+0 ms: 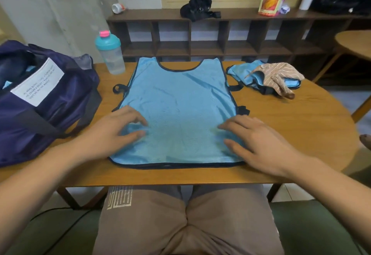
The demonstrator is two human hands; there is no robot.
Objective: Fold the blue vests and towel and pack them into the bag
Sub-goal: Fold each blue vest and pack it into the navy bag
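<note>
A blue vest [178, 102] is lying flat in the middle of the table [301, 130], neck opening pointing to 12 o'clock and hem at the near edge. Both hands are resting on its lower half: the left hand [112, 132] is lying at the vest's 8 o'clock, the right hand [259, 144] at its 4 o'clock. On each hand the fingers are spread apart and pressing on the fabric, gripping nothing.

The bag [50, 104] is sitting at 9 o'clock from the vest, its mouth gaping, with a bit of blue cloth showing inside. A bottle [110, 55] is standing at 11 o'clock. At 2 o'clock a 2nd vest [239, 70] is lying crumpled, and the striped towel [281, 75] is lying on top of it.

A shelf [230, 33] is standing beyond the table at 12 o'clock.
</note>
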